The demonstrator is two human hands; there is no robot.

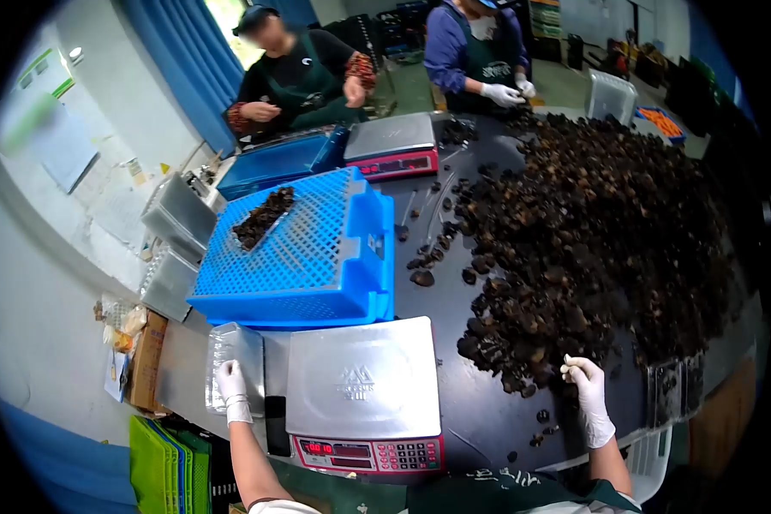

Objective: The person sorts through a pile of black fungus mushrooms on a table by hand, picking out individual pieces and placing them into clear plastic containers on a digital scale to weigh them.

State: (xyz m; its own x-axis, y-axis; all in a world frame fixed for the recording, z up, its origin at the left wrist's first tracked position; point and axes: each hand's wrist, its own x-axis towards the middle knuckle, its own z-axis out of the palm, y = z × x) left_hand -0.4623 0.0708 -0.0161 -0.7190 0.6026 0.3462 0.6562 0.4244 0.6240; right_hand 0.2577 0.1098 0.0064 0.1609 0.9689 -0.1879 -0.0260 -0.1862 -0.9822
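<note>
My left hand [233,387], in a white glove, rests on a stack of clear plastic trays [237,347] left of the near scale. Its fingers are pressed together at the stack's edge. My right hand [584,385], also gloved, is at the near edge of a large heap of dark mushroom-like pieces [565,257]. Thumb and fingers are bent close together; what they hold, if anything, is too small to name. Between my hands stands a scale [364,377] with a bare metal plate and a lit red display.
Blue crates [317,257] carry one filled tray [264,218]. Beyond stands a second scale [391,141]. Two people in aprons [304,68] [488,60] are across the table. Clear trays [672,390] are at the right edge, green crates [154,467] at lower left.
</note>
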